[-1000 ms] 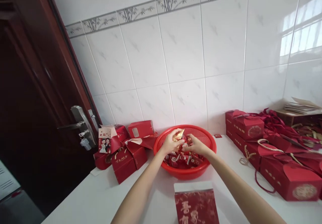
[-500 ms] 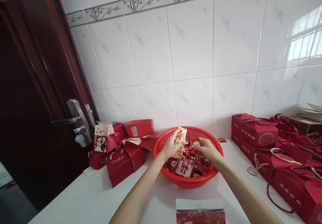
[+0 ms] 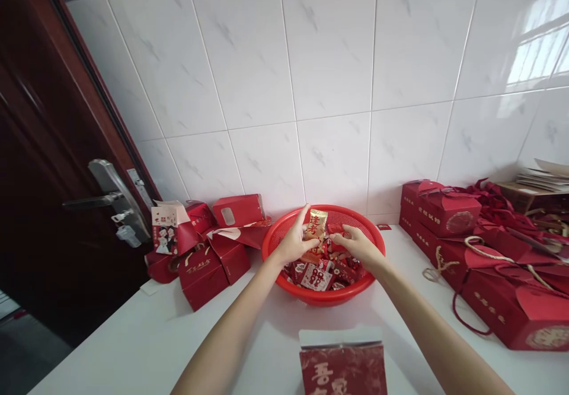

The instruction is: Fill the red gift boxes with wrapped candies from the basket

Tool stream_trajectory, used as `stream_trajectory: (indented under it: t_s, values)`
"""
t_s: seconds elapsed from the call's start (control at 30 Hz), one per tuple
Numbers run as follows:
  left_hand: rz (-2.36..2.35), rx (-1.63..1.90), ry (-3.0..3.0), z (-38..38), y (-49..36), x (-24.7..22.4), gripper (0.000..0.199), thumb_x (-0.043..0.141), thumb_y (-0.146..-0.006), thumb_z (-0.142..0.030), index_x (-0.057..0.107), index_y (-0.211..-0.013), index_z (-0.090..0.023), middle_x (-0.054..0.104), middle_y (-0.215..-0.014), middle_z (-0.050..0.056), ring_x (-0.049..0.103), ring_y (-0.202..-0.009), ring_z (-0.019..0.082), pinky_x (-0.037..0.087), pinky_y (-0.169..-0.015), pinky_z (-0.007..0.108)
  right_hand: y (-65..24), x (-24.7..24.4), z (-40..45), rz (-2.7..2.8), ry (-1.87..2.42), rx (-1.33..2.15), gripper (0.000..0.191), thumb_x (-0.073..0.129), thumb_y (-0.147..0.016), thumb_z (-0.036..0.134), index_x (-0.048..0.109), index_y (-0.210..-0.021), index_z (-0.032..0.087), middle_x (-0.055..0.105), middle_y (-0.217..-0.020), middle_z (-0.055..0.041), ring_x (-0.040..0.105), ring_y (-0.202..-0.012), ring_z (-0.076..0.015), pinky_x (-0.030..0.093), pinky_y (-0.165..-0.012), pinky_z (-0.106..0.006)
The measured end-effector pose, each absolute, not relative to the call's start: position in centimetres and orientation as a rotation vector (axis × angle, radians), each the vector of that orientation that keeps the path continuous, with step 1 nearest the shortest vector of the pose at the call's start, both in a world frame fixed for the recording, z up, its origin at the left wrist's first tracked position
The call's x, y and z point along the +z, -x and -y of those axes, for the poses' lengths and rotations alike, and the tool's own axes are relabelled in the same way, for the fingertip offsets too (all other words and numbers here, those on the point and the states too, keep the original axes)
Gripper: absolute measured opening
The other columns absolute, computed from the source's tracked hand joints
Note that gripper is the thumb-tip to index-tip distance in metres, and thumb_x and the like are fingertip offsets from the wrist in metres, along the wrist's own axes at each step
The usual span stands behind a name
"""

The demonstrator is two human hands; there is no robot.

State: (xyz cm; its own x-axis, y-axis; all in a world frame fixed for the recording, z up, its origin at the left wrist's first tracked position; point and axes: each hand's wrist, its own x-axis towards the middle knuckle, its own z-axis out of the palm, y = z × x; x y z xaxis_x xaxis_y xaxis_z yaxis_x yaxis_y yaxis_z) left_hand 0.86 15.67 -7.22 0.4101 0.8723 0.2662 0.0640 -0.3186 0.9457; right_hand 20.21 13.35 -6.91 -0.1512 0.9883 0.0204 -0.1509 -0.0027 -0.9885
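My left hand (image 3: 293, 246) is over the left side of a red plastic basket (image 3: 376, 247). Its thumb lies across an upright gold packet (image 3: 318, 220) printed with red characters, while the index finger points up, off the wrapper. Opposite, my right hand (image 3: 358, 246) has thumb and index finger closed at a small red packet (image 3: 336, 228), which the fingers partly cover. Beneath both hands are several red-wrapped sweets, including a pale packet (image 3: 316, 278) with red double-happiness characters.
A red box (image 3: 342, 368) with a raised pale flap stands at the front edge. Crumpled red boxes (image 3: 208, 276) lie left, near the dark door (image 3: 48, 164). Red gift boxes (image 3: 502, 306) with cords line the right, beside stacked cards (image 3: 544, 173). A tiled wall (image 3: 329, 164) rises behind.
The view has tipped downward and shifted slightly right, showing more of the front box. My left index finger has lifted off the gold packet. My right fingers have shifted around the red packet.
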Motion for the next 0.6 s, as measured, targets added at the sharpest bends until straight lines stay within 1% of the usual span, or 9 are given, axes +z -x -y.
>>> stream_trajectory:
  t_s: [0.1, 0.17, 0.2, 0.3, 0.4, 0.47, 0.53, 0.6]
  values:
    - [-0.861, 1.012, -1.79, -15.6, -0.9, -7.1, 0.104, 0.071, -0.075, -0.018, 0.01, -0.16, -0.027, 0.061, -0.126, 0.013, 0.065, -0.107, 0.023, 0.053, -0.089, 0.034, -20.4, -7.1, -13.5, 1.275, 0.938, 1.387, 0.02, 0.081, -0.067, 0.026, 0.064, -0.076, 0.018, 0.069, -0.069, -0.0009, 0.066, -0.058, -0.0152, 0.054, -0.051, -0.025]
    - [-0.922, 1.017, -1.878, -15.7, -0.8, -7.3, 0.1, 0.07, -0.075, -0.015, 0.018, -0.159, -0.027, 0.06, -0.131, 0.013, 0.06, -0.12, 0.025, 0.05, -0.099, 0.037, -20.5, -7.1, -13.5, 1.285, 0.92, 1.361, 0.02, 0.081, -0.066, 0.028, 0.066, -0.074, 0.018, 0.069, -0.07, -0.0008, 0.065, -0.059, -0.0143, 0.053, -0.051, -0.024]
    - [-0.959, 1.02, -1.911, -15.8, -0.7, -7.4, 0.098, 0.069, -0.074, -0.013, 0.02, -0.158, -0.026, 0.06, -0.132, 0.012, 0.057, -0.124, 0.026, 0.049, -0.102, 0.038, -20.5, -7.1, -13.5, 1.277, 0.927, 1.337, 0.02, 0.08, -0.065, 0.028, 0.066, -0.075, 0.018, 0.07, -0.071, -0.0006, 0.065, -0.059, -0.014, 0.052, -0.051, -0.024]
    - [-1.124, 1.029, -1.949, -16.3, -0.5, -7.7, 0.092, 0.065, -0.073, -0.007, 0.028, -0.156, -0.024, 0.06, -0.133, 0.012, 0.057, -0.124, 0.026, 0.048, -0.103, 0.039, -20.6, -7.1, -13.5, 1.215, 0.985, 1.213, 0.017, 0.076, -0.066, 0.03, 0.064, -0.071, 0.019, 0.067, -0.068, 0.0006, 0.063, -0.059, -0.0136, 0.05, -0.051, -0.023]
    - [-1.339, 1.03, -1.921, -16.7, -0.2, -8.1, 0.088, 0.062, -0.074, -0.004, 0.032, -0.154, -0.02, 0.064, -0.128, 0.013, 0.063, -0.115, 0.025, 0.052, -0.098, 0.038, -20.7, -7.1, -13.5, 1.141, 1.035, 1.099, 0.018, 0.072, -0.067, 0.034, 0.063, -0.071, 0.019, 0.065, -0.066, 0.0005, 0.059, -0.058, -0.0137, 0.045, -0.047, -0.023]
    - [-1.447, 1.034, -1.928, -17.0, 0.0, -8.2, 0.083, 0.061, -0.074, -0.003, 0.036, -0.152, -0.019, 0.065, -0.125, 0.013, 0.064, -0.113, 0.024, 0.053, -0.096, 0.037, -20.8, -7.1, -13.6, 1.088, 1.036, 1.095, 0.02, 0.071, -0.066, 0.036, 0.064, -0.073, 0.02, 0.066, -0.068, -0.0007, 0.059, -0.058, -0.0142, 0.043, -0.045, -0.023]
    - [-1.493, 1.057, -2.014, -17.1, 0.0, -8.2, 0.071, 0.061, -0.074, -0.002, 0.05, -0.142, -0.019, 0.064, -0.128, 0.012, 0.062, -0.118, 0.023, 0.051, -0.1, 0.037, -20.9, -7.0, -13.5, 1.034, 1.012, 1.121, 0.022, 0.072, -0.064, 0.037, 0.063, -0.073, 0.02, 0.066, -0.07, -0.0016, 0.059, -0.057, -0.0142, 0.042, -0.046, -0.023]
    - [-1.443, 0.998, -2.144, -16.8, -0.3, -8.0, 0.053, 0.06, -0.075, -0.004, 0.064, -0.125, -0.018, 0.066, -0.127, 0.01, 0.062, -0.118, 0.023, 0.05, -0.101, 0.035, -21.0, -6.8, -13.4, 1.0, 0.974, 1.146, 0.025, 0.074, -0.061, 0.038, 0.062, -0.072, 0.02, 0.066, -0.069, -0.0015, 0.058, -0.056, -0.0139, 0.041, -0.046, -0.023]
